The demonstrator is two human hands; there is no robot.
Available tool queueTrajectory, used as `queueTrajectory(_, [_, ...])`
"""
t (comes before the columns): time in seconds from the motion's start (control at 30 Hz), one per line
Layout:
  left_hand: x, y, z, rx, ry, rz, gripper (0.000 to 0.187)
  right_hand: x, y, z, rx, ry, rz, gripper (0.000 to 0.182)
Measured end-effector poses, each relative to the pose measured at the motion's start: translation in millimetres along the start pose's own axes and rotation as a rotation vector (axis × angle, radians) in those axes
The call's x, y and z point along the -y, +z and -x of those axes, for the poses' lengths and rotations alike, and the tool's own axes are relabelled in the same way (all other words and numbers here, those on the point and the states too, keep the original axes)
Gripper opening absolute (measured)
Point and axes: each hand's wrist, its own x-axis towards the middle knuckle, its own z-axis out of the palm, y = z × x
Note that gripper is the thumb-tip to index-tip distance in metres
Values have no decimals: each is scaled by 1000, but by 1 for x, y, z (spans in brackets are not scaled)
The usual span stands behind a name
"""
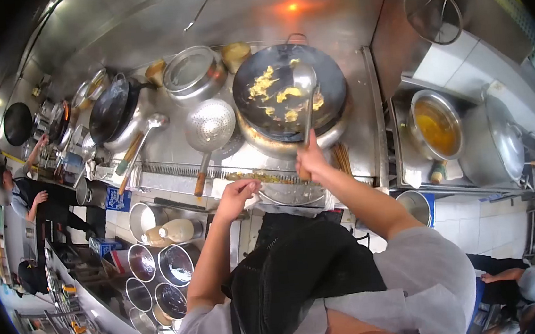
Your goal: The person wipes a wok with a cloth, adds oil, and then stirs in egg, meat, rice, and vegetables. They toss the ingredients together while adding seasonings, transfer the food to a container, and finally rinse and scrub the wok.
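Observation:
A large black wok (263,125) sits on the burner ahead, with pieces of yellow food (263,84) spread over its bottom. My right hand (312,157) is closed round the handle of a metal ladle (304,78), whose bowl rests inside the wok. Left of the wok's near edge, my left hand (237,199) hangs over the stove's front edge with its fingers curled; a white cloth (220,188) lies by it. What the left fingers hold, if anything, is hidden. Beside the wok lies a perforated strainer (211,126) with a wooden handle.
A lidded pot (193,74) and a second wok (111,110) stand to the left. Orange liquid fills a metal bowl (436,126) at right, near a big pot (490,139). Steel containers (179,263) stand lower left. Co-workers (41,195) are at the far left and lower right.

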Motion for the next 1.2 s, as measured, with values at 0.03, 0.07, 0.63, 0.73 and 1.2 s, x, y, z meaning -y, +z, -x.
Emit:
queueTrajectory(0.03, [0, 2, -5, -11, 16, 55, 26, 12, -7, 5, -3, -3, 0, 75])
queueTrajectory(0.07, [2, 3, -11, -22, 33, 113, 25, 27, -26, 10, 125, 92, -158, 74])
queueTrajectory(0.63, [4, 78, -161, -264, 688, -832, 27, 41, -28, -23, 251, -20, 220, 75])
queueTrajectory(0.73, [8, 77, -174, -194, 497, -1022, 26, 20, -53, 5, 79, -378, 635, 76])
queueTrajectory(1.2, [-96, 35, -63, 109, 544, -831, 31, -47, -111, 210, -41, -197, 497, 80])
